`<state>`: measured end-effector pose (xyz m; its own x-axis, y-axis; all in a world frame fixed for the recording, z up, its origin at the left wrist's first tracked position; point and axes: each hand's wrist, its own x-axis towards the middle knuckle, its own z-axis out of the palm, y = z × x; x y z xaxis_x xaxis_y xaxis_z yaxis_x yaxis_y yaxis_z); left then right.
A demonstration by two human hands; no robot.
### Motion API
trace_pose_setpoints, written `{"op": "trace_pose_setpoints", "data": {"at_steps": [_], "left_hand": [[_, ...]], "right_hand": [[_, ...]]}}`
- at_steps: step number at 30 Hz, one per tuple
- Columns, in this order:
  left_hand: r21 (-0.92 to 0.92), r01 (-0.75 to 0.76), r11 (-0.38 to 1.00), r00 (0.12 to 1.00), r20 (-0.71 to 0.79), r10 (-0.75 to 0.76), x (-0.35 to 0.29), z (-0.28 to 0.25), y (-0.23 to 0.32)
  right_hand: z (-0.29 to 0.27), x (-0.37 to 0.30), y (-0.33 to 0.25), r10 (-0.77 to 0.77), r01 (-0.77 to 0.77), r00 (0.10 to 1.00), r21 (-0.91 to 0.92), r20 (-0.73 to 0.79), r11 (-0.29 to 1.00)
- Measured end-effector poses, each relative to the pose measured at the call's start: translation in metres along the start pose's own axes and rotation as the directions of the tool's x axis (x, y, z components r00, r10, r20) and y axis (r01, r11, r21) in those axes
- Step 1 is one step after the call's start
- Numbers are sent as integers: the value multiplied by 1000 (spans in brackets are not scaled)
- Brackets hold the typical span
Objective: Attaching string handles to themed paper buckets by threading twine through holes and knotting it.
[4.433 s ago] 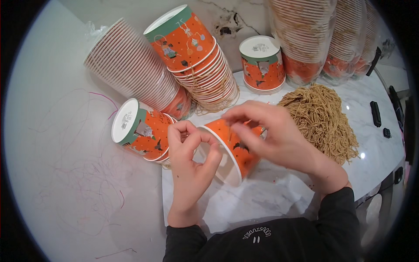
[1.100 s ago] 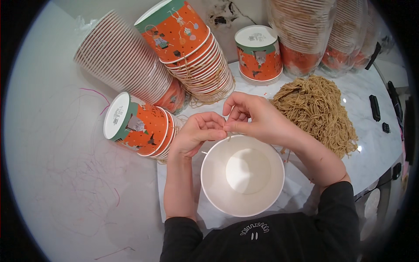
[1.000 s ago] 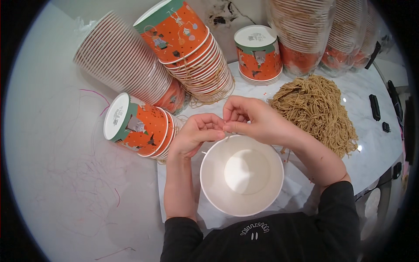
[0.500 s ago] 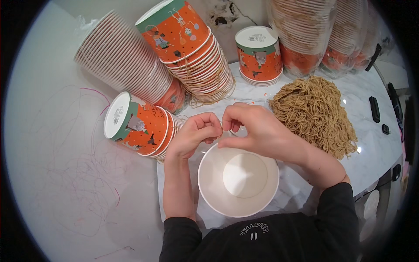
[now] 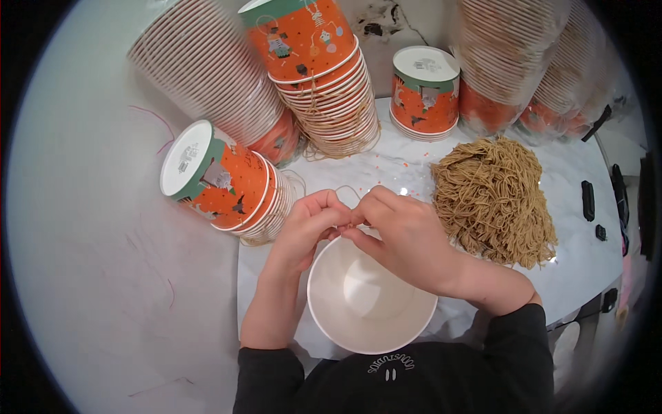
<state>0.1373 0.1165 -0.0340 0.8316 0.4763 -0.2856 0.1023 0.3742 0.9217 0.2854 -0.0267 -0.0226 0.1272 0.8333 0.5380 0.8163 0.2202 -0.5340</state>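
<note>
A large white paper bucket stands mouth up close to my body, its inside bare. At its far rim, the fingertips of my left hand and my right hand meet in a pinch. A thin pale string loops up just beyond the fingers, and both hands seem closed on it. My fingertips hide the exact spot on the rim where they work. To the right of my right hand lies a heap of tan strings.
Orange nested buckets lie tilted at left, with tan strings along their rims. Behind stand a taller stack, a wrapped stack, a short upside-down stack and more wrapped stacks. Black objects lie near the table's right edge.
My hands have come closer together and moved down against the bucket's far rim. The view has shifted slightly, and the bucket now appears a little lower.
</note>
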Motion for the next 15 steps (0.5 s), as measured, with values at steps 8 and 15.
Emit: {"op": "trace_pose_setpoints", "data": {"at_steps": [8, 15], "left_hand": [[-223, -18, 975, 992, -126, -11, -27, 10, -16], [-294, -30, 955, 996, -94, 2, -41, 3, -26]], "right_hand": [[6, 0, -10, -51, 47, 998, 92, 44, 995], [5, 5, -22, -151, 144, 975, 51, 164, 988]]}}
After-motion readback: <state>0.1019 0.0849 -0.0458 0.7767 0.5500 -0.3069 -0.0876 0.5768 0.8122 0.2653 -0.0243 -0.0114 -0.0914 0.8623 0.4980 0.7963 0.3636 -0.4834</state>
